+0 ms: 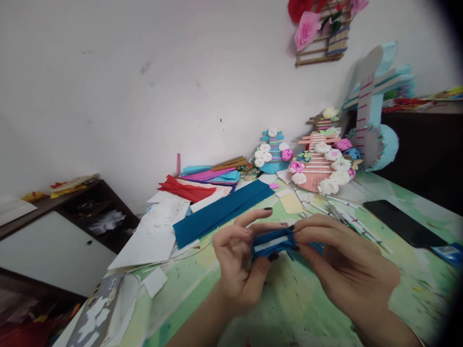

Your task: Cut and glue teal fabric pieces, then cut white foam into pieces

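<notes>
Head view: at the lower centre of the frame, above the pale-green patterned tabletop (pixel 289 311), a small folded piece of deep-blue crepe-like paper (pixel 269 250) with a narrow white strip (pixel 277 242) along its middle. Grasped at both ends: on the left between thumb and fingers of the left hand (pixel 237 260), one finger lifted clear; on the right pinched in the fingertips of the right hand (pixel 350 260). Probably gripped so to tension the folds around the strip, leaving the middle in sight. How firmly, cannot tell.

At the centre, lying flat beyond the left hand, a long deep-blue paper sheet (pixel 220 212), matching in colour, seemingly placed for easy reach. Farther back, left of centre, crumpled red paper (pixel 186 189), apparently set aside to free working room. Right of centre, thin white sticks with dark marks (pixel 365 230), loosely scattered. At the right, a flat black phone (pixel 403 221), likely placed clear of both hands.
</notes>
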Action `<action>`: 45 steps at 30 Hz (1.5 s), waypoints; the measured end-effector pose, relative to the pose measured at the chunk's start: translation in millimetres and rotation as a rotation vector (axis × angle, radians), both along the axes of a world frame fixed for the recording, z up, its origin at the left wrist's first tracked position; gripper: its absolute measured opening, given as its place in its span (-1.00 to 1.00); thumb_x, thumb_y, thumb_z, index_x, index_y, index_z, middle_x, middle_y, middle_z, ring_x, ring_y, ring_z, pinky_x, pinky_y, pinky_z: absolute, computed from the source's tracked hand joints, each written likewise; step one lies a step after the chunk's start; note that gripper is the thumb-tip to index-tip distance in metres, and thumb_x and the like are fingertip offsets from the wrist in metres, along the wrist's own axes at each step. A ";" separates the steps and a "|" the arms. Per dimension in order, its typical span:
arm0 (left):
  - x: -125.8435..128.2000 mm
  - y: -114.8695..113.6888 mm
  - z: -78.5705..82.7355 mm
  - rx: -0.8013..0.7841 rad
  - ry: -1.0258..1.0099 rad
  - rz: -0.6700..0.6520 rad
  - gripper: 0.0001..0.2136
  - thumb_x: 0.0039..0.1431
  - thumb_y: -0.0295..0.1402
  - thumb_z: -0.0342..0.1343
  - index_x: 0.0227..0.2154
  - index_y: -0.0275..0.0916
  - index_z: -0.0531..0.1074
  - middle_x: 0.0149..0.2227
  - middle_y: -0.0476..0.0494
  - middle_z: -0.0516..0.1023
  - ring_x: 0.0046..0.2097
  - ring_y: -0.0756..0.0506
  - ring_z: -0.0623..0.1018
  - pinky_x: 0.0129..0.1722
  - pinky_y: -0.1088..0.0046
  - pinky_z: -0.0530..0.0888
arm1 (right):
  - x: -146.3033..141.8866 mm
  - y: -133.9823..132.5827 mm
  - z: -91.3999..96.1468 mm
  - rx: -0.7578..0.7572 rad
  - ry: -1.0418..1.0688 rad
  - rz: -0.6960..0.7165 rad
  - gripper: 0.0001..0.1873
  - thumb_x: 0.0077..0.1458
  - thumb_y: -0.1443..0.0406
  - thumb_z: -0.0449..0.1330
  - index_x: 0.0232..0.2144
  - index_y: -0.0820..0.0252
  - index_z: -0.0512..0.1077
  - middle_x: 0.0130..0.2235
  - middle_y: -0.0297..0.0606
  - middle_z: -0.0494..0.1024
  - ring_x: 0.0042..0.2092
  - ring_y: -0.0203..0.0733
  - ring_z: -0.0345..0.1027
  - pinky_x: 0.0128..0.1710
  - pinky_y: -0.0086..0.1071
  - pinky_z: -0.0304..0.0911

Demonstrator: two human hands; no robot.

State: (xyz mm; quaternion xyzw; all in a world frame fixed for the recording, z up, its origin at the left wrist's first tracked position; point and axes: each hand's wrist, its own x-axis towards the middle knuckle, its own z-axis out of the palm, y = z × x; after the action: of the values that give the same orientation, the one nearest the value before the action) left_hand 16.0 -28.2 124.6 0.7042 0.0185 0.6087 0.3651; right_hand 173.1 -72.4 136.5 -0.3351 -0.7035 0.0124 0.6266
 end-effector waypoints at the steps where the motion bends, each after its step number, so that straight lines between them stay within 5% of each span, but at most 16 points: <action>1: 2.9 2.1 -1.5 0.007 -0.051 0.005 -0.61 0.21 -0.62 0.02 -0.03 -0.04 0.10 0.11 -0.22 0.31 -0.01 -0.16 0.56 -0.13 0.19 0.58 | 0.8 0.6 0.0 -0.010 0.000 -0.017 -0.70 0.05 0.58 0.18 -0.25 0.11 0.43 -0.26 -0.29 0.48 -0.22 -0.25 0.40 -0.26 -0.37 0.30; 12: 9.0 9.6 -12.0 0.043 -0.253 0.459 -0.70 0.06 -0.73 0.13 -0.22 -0.23 0.40 -0.20 -0.14 0.53 -0.11 -0.05 0.56 -0.20 0.46 0.57 | -0.2 5.2 -2.5 -0.034 0.035 -0.111 -0.75 0.09 0.55 0.17 -0.29 0.10 0.40 -0.28 -0.35 0.46 -0.21 -0.30 0.37 -0.24 -0.40 0.22; 20: 1.9 12.4 -16.1 0.159 -0.197 0.615 -0.73 0.03 -0.69 0.18 -0.25 -0.23 0.50 -0.28 -0.09 0.60 -0.22 -0.04 0.58 -0.31 0.49 0.54 | 0.3 6.1 -3.3 -0.025 0.054 -0.089 -0.74 0.08 0.56 0.17 -0.29 0.10 0.41 -0.28 -0.35 0.47 -0.22 -0.29 0.37 -0.25 -0.38 0.23; 35: -13.4 9.7 0.8 0.196 -0.029 0.527 -0.73 0.02 -0.72 0.15 -0.31 -0.23 0.53 -0.31 -0.08 0.58 -0.26 -0.03 0.56 -0.34 0.50 0.50 | -1.2 3.7 -1.0 -0.023 0.094 -0.028 -0.72 0.05 0.57 0.20 -0.28 0.11 0.44 -0.27 -0.32 0.47 -0.23 -0.26 0.37 -0.26 -0.34 0.24; 45: -5.3 0.8 2.7 -0.023 -0.087 0.395 -0.82 0.02 -0.64 0.20 -0.37 -0.23 0.50 -0.34 -0.09 0.54 -0.26 -0.01 0.54 -0.33 0.54 0.49 | -8.2 0.7 2.3 -0.108 0.187 0.036 -0.80 0.07 0.53 0.20 -0.35 0.13 0.41 -0.34 -0.33 0.40 -0.28 -0.31 0.31 -0.32 -0.41 0.24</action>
State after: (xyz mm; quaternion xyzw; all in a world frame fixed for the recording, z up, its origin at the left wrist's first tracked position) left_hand 10.7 -27.4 127.2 0.6557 0.1474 0.6980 0.2471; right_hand 164.9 -71.7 138.8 -0.3533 -0.6461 0.0928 0.6702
